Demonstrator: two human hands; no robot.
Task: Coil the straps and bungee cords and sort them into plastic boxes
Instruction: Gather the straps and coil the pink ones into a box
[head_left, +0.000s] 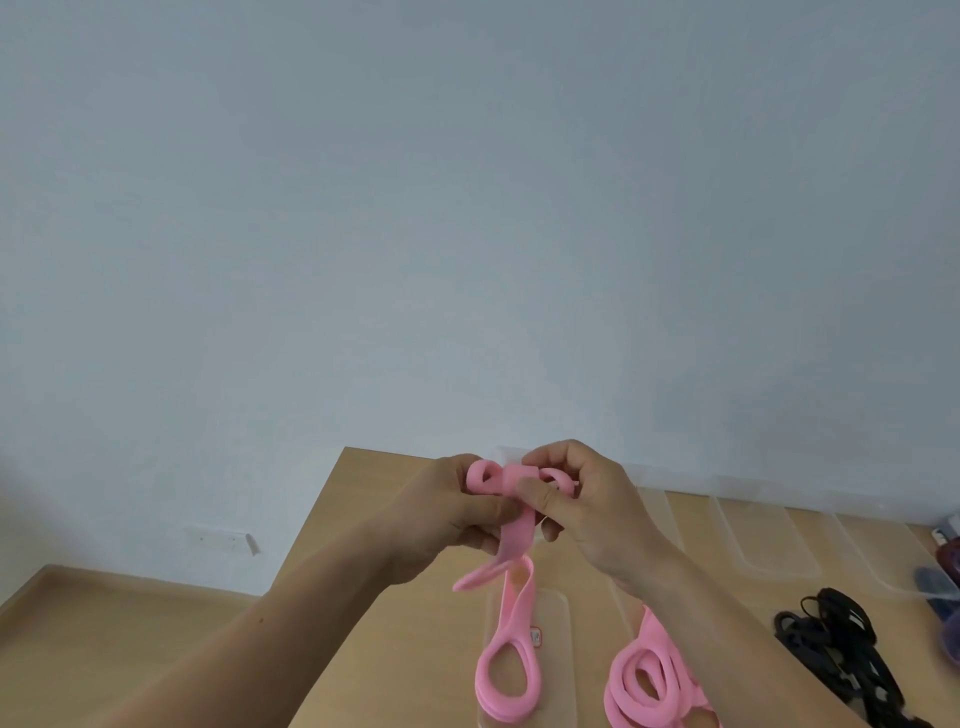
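A pink strap (511, 618) is held up above the wooden table (363, 519). My left hand (447, 519) grips its bundled upper part from the left. My right hand (576, 504) pinches the wrapped top of the bundle from the right, thumb across the band. The strap's free end hangs down in a loop over a clear plastic box (558, 613). A second pink strap (649, 680) lies coiled to the right, under my right forearm. Black cords (841, 654) lie in a heap at the lower right.
Several clear plastic boxes and lids (763, 540) line the table's far right side. Dark objects (943, 577) sit at the right edge. The table's left edge drops to the floor (104, 623); a pale wall fills the upper view.
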